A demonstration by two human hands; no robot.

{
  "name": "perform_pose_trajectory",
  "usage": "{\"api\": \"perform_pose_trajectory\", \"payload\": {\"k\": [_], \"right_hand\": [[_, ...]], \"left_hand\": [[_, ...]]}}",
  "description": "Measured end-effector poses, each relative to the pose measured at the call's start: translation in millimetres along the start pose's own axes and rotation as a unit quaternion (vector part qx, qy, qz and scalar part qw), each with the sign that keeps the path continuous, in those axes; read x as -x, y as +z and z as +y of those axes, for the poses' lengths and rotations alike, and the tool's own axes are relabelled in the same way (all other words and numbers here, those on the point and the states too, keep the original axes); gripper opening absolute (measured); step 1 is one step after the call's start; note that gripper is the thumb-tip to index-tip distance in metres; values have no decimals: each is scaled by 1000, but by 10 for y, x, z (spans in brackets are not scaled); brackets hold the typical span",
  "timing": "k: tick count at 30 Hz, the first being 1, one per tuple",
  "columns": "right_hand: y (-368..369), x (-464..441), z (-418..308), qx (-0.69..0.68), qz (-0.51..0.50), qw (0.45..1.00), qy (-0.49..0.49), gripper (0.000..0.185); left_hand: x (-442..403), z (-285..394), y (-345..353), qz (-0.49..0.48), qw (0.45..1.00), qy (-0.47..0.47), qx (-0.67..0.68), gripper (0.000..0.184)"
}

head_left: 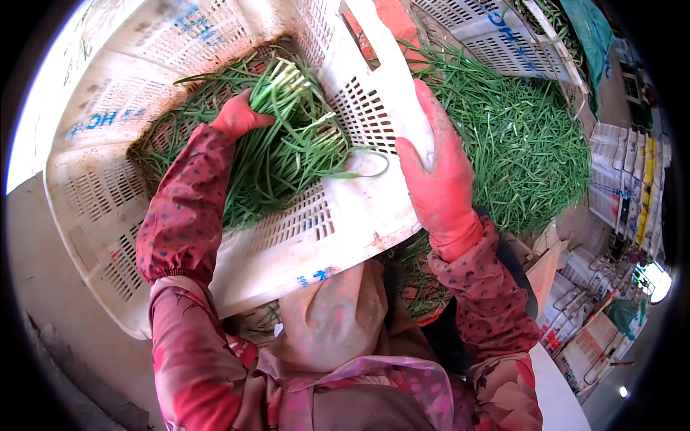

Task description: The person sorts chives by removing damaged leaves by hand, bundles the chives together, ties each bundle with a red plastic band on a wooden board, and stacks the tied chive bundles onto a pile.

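Observation:
A white slatted plastic crate (269, 284), stained brown inside, tilts over my lap with its opening toward me. In it lies a bunch of garlic chives (284, 136), pale cut ends toward the far right and long green leaves toward me. My left hand (243, 116), in a red rubber glove, reaches into the crate and grips the bunch from its left side; some of its fingers are hidden by the leaves. My right hand (440, 176), gloved the same way, clasps the crate's right rim, thumb on the inner side.
To the right, a wide heap of loose green leaves (517, 144) covers the floor. Behind it stands another white crate (489, 32). More crates (614, 179) are stacked at the far right, near a wooden board (546, 269). A red brick-like block (392, 29) sits beyond the rim.

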State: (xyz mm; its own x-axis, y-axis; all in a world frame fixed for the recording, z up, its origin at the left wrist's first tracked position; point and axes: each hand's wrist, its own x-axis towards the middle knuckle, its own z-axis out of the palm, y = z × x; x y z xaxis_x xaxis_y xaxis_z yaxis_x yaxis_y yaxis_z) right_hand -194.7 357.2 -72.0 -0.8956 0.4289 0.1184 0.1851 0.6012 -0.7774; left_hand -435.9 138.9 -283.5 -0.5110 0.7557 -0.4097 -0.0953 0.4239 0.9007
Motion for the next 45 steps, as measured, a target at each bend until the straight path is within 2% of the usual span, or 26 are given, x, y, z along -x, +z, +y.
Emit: {"api": "perform_pose_trajectory", "payload": {"k": [4,7,9,10,12,13,15,18,19,23,24,26,27,28,30,32,33,34,35,36,37,38,41,42,44,45], "right_hand": [[-17,-1,-17,16,1,1000,-6,58],[-19,-34,-31,52,15,998,-38,66],[-73,-85,-112,227,2,971,-73,56],[-72,-119,-187,226,6,971,-74,56],[66,-211,-380,290,-35,934,-203,51],[163,-260,-451,306,-53,914,-260,42],[516,-387,-466,265,-253,914,-173,38],[1040,-568,-291,343,-395,843,-125,38],[1170,-593,-239,339,-433,829,-103,39],[1677,-640,170,360,-479,791,-122,37],[1859,-576,411,395,-484,780,-42,33],[1920,-573,501,426,-483,765,31,30],[1844,-606,421,419,-480,771,21,29],[1726,-665,284,412,-476,777,6,27],[1447,-737,23,398,-467,790,-18,25],[1154,-769,-239,395,-452,799,-32,24],[989,-742,-354,289,-374,880,-37,28],[806,-707,-461,177,-289,940,-42,34],[602,-682,-554,183,-282,941,-46,34],[391,-646,-627,-26,-384,914,129,45],[202,-605,-639,-234,-451,810,294,58],[90,-545,-549,-264,-488,769,318,69],[-177,-236,-365,-456,-519,625,363,82],[-353,-227,-533,-483,-547,585,355,77],[-570,-28,-685,-552,-539,543,331,74],[-670,101,-741,-579,-511,546,325,72]], "left_hand": [[338,289,-234,-39,992,-45,107,59],[584,445,-322,-13,993,-61,104,58],[671,481,-363,-17,992,-72,105,56],[689,482,-363,-16,992,-69,102,56],[761,468,-340,-8,991,-50,123,54],[788,567,-293,-4,986,-86,144,52],[779,523,-309,-8,992,-68,109,50],[816,538,-436,-30,996,-43,75,46],[920,745,-442,-10,991,-79,108,43],[1204,989,-813,-42,992,-49,109,37],[1344,1093,-838,19,983,-100,154,36],[1556,1012,-1046,24,941,-57,332,38],[1621,987,-1139,102,940,6,325,39],[1690,1093,-1244,53,933,-2,356,40],[1862,1260,-1144,121,887,-29,444,41],[1893,1321,-1315,111,919,-34,377,40],[1906,1349,-1401,106,933,-35,342,39],[1858,1506,-1369,100,974,-3,201,34],[1848,1644,-1286,71,988,26,131,35],[1837,1819,-1182,47,995,58,62,36],[1741,1930,-1096,3,994,106,34,41],[1650,2053,-1013,-41,987,156,5,46],[1634,2913,-328,-134,958,251,-43,48],[1643,3164,-60,-179,938,290,-66,49],[1645,3485,468,-166,828,473,-250,42],[1731,3643,654,-180,815,449,-319,44]]}}
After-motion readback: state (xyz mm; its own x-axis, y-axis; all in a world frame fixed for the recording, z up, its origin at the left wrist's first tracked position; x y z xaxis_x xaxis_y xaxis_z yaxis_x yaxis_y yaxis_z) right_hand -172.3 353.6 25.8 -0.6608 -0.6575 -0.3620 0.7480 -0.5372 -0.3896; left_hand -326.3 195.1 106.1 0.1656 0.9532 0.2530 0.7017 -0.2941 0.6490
